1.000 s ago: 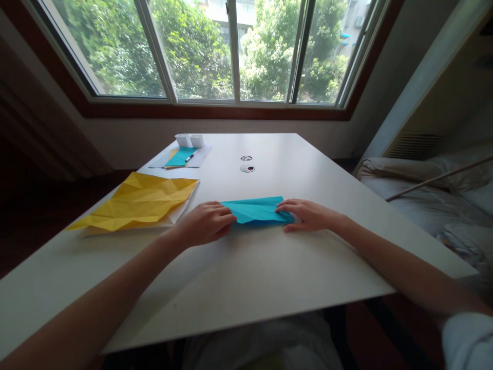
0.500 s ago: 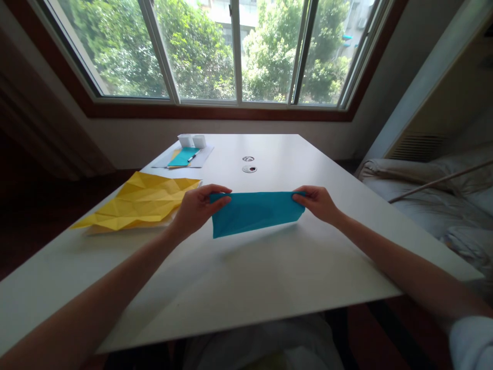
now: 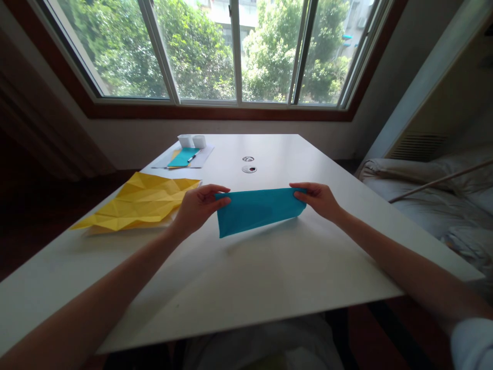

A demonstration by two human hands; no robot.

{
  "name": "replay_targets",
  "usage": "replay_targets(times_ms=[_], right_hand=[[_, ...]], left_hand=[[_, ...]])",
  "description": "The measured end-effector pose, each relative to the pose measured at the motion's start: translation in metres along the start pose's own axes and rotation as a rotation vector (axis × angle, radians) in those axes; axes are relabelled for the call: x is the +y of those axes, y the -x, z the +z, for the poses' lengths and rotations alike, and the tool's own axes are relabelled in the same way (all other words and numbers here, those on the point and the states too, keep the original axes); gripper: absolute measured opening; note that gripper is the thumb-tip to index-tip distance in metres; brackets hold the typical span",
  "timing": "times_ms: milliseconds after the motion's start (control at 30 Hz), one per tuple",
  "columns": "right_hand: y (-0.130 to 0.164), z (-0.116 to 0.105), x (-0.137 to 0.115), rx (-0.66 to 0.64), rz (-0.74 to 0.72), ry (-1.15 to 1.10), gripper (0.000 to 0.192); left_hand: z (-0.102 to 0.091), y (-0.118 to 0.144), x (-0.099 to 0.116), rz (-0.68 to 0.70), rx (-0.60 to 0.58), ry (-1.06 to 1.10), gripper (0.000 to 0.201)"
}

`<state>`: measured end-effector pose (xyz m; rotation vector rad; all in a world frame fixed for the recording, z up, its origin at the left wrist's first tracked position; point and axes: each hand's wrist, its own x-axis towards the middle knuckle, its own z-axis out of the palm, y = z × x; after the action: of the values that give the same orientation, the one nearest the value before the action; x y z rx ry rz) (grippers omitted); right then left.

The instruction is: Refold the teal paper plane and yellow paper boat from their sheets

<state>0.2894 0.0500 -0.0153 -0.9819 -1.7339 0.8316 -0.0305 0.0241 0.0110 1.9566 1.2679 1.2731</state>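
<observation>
- Both the left hand point(image 3: 198, 205) and the right hand point(image 3: 318, 200) are grasping a strip of blue paper point(image 3: 262, 209), each pinching one upper corner between thumb and fingers
- Left thumb is pressing on the near face, while the right index finger is stretching along the top edge
- Blue paper is hanging above the middle of the white table point(image 3: 250, 282), between the hands, its broad face turning toward the wearer
- It is looking wider than tall, evenly coloured and mostly smooth, its top edge running nearly straight and its lower edge slanting up toward the right, the lower left corner ending in a point
- Faint shadow is falling on the tabletop below it
- Beside the left hand, a large yellow sheet point(image 3: 142, 200) is lying spread out, creases crossing it in many facets, and something white is showing under its right edge
- Farther off, a pen point(image 3: 193, 156) is resting on a smaller blue sheet point(image 3: 183, 157), near two white containers point(image 3: 192, 141)
- Past the far table edge, a wide window point(image 3: 204, 61) is letting in daylight
</observation>
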Motion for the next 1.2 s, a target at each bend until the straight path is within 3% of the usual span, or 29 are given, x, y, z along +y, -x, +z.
replay_targets(times_ms=[233, 1200], right_hand=[[-0.0002, -0.0004, -0.001, 0.024, 0.018, -0.02, 0.032], [0.0002, -0.003, -0.0038, 0.015, 0.005, -0.014, 0.032]], left_hand=[[-0.0006, -0.0011, -0.01, -0.004, -0.007, 0.07, 0.037], [0.0014, -0.0019, -0.0085, -0.054, 0.006, 0.134, 0.035]])
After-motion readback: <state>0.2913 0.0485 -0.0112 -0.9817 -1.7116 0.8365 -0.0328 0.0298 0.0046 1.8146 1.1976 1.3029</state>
